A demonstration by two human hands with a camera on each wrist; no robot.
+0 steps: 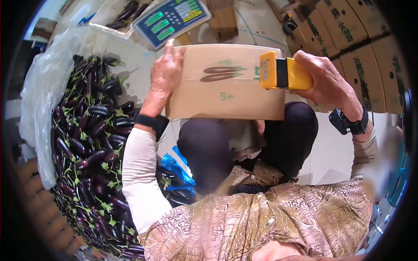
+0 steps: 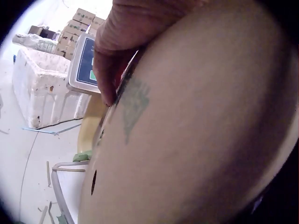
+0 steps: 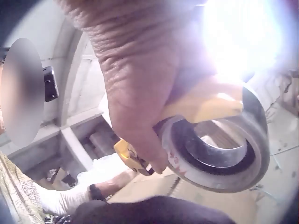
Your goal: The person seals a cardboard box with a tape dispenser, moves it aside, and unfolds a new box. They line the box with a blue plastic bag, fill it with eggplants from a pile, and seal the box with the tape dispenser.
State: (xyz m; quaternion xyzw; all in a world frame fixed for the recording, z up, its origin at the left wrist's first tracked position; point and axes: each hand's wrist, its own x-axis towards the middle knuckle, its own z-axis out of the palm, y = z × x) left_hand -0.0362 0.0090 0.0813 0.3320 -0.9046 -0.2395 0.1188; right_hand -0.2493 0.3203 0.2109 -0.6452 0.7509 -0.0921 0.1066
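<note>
Carton (image 2: 201,102), edge in bent left fingers (image 2: 105,84), tape dispenser (image 1: 300,75) inside curled right fingers (image 3: 152,149).

The head camera looks down and forward onto the brown printed cardboard box (image 1: 230,102). The left wrist camera sits close along the box, facing the blue-and-silver electronic scale (image 2: 84,67), which the head view shares. The right wrist camera views the yellow plastic tape dispenser (image 3: 205,105) at close range; the head view also covers it.

There is one held carton (image 1: 222,85), one tape dispenser (image 1: 285,73), one scale (image 1: 172,21).
</note>
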